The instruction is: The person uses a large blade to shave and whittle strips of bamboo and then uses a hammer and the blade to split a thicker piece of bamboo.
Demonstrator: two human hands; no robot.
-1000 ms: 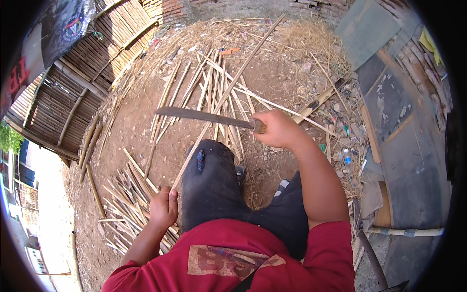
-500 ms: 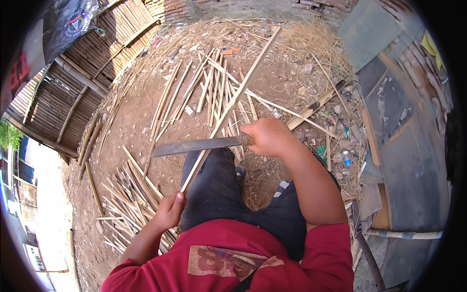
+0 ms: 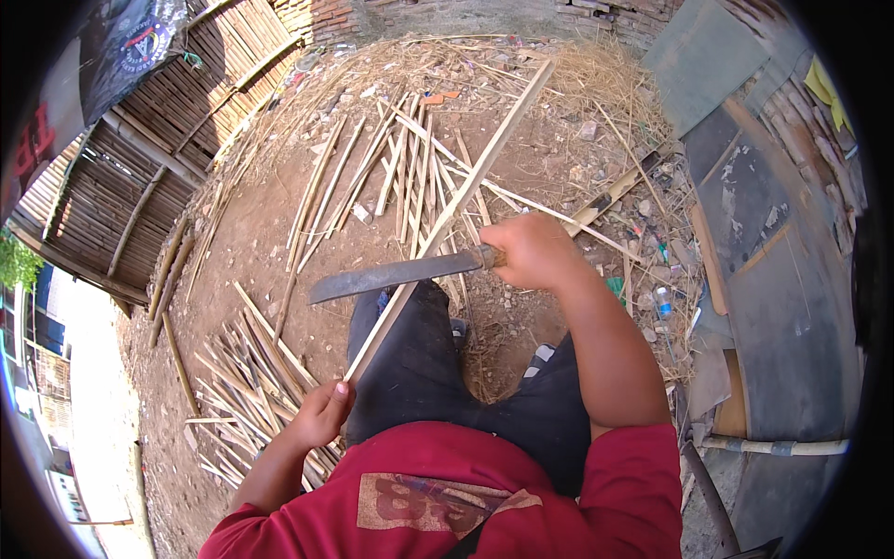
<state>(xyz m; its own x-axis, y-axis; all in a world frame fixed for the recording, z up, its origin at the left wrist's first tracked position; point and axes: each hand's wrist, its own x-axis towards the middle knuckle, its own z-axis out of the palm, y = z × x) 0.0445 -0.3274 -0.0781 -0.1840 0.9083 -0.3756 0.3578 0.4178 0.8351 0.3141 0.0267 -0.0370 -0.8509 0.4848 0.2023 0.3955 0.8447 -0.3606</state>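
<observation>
My left hand [image 3: 322, 413] grips the near end of a long pale bamboo strip [image 3: 480, 170], which slants up and away to the right over my left thigh. My right hand [image 3: 533, 250] is closed round the handle of a machete [image 3: 396, 275]. Its broad dark blade lies across the strip around mid-length, tip pointing left and slightly toward me. Whether the edge bites into the strip, I cannot tell. Beneath both are my dark trousers [image 3: 400, 349].
Split strips [image 3: 410, 177] lie scattered on the dirt ahead. Another strip pile [image 3: 247, 396] sits by my left hand. A bamboo wall [image 3: 140, 177] stands at left, dark panels [image 3: 792, 326] at right. Straw [image 3: 610, 93], rubble and a plastic bottle [image 3: 662, 302] litter the ground.
My right hand has moved right and slightly up with the machete, and the blade is more tilted. The strip's far end has swung a little to the right; my left hand has dropped slightly.
</observation>
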